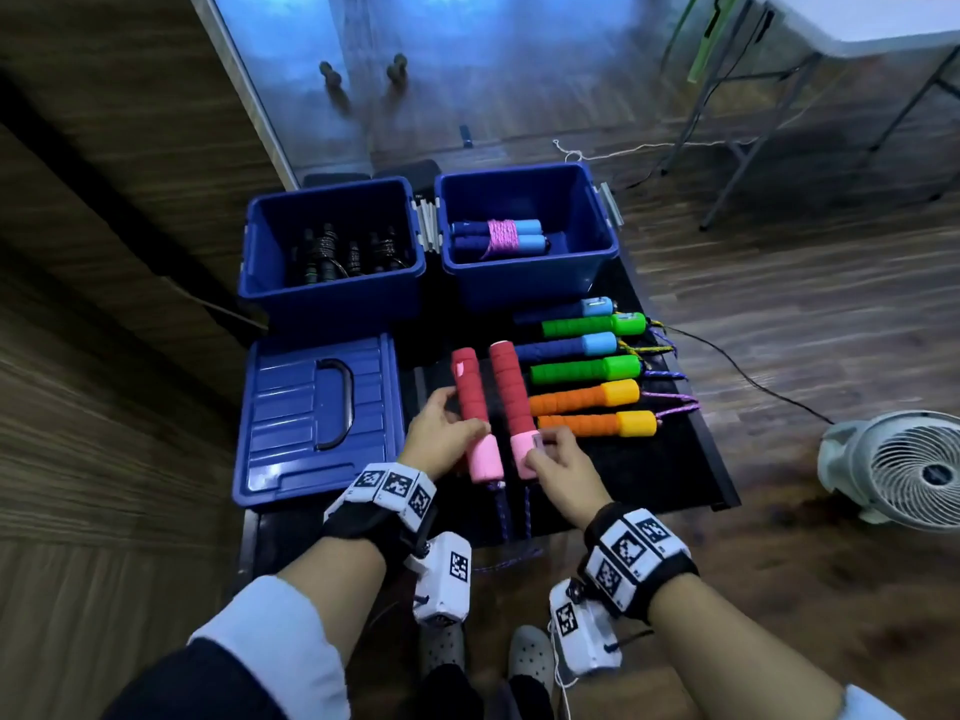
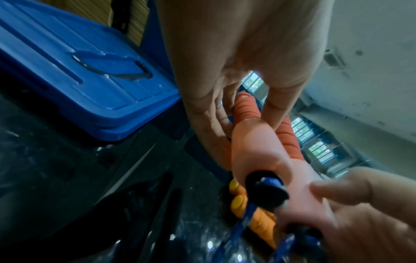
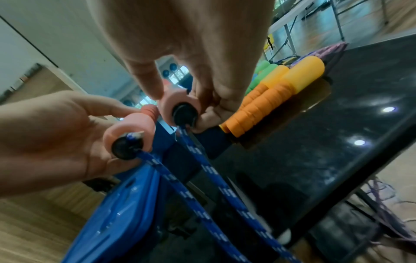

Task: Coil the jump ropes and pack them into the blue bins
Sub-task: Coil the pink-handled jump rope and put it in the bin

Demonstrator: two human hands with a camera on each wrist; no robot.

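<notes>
At the near edge of the black table [image 1: 649,475], both hands are on the red-and-pink jump rope. The left hand [image 1: 441,439] has fingers and thumb curled around the left handle [image 1: 475,413] where red foam meets the pink cap, and the right hand [image 1: 558,462] pinches the pink cap of the right handle [image 1: 514,402]. The blue cord [image 3: 191,179] hangs from both caps off the near edge. Just right of those, orange, green and blue handles [image 1: 587,376] lie in a row, purple cords trailing right. To the left sits a blue lid [image 1: 317,418]. Farther back are two open blue bins: the left bin [image 1: 332,293] holds dark ropes, the right bin [image 1: 524,283] has one coiled rope [image 1: 501,236] with blue handles and pink cord.
</notes>
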